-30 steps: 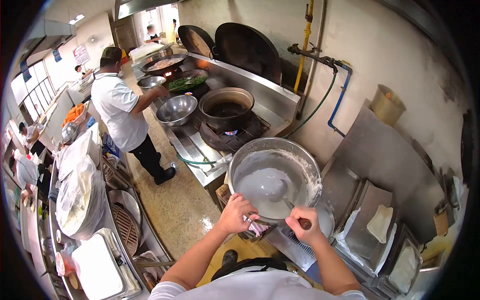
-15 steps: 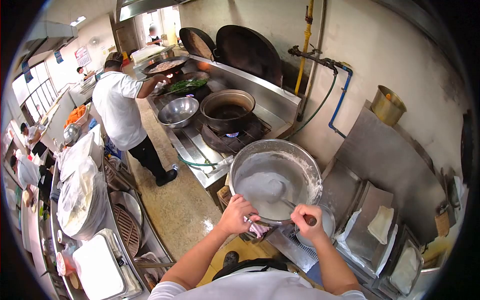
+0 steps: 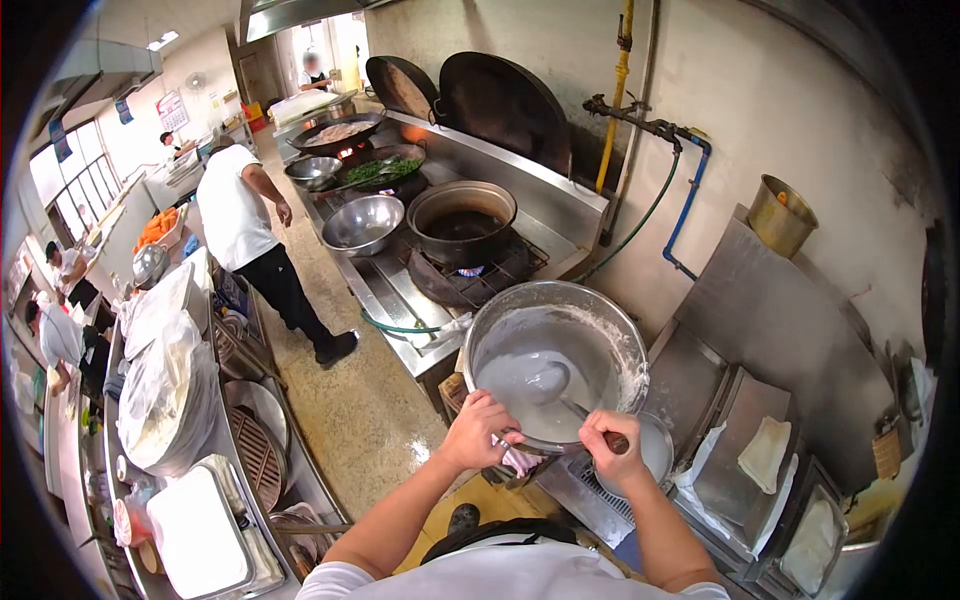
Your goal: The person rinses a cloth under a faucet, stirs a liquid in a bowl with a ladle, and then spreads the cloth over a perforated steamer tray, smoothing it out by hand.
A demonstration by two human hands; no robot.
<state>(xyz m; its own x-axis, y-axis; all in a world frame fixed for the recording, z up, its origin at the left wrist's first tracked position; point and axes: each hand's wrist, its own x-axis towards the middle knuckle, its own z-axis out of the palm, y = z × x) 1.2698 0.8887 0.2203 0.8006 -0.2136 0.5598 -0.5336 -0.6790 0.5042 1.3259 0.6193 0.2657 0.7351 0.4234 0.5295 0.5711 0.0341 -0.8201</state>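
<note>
A large metal pot (image 3: 615,335) stands in front of me, with a whitish, batter-like liquid (image 3: 508,378) inside and pale residue on its wall. My left hand (image 3: 478,432) is closed around the near-left rim of this pot. A pinkish cloth (image 3: 522,461) hangs just below those fingers. In my right hand (image 3: 614,447) is the wooden handle of a ladle, gripped above the near-right rim. The bowl of the ladle (image 3: 547,381) rests partly in the liquid, its hollow coated white.
A dark pot (image 3: 462,213) sits over a lit burner, beside a steel bowl (image 3: 362,226). Behind are woks, one holding greens (image 3: 385,170). A co-worker (image 3: 235,205) stands in the aisle at left. Trays (image 3: 765,455) lie right; a plastic-covered stack (image 3: 165,400) lies left.
The co-worker has drawn an arm back from the wok and bent forward, head lowered. A small bowl now rests beside the greens. My ladle has shifted slightly in the liquid; both grips stay.
</note>
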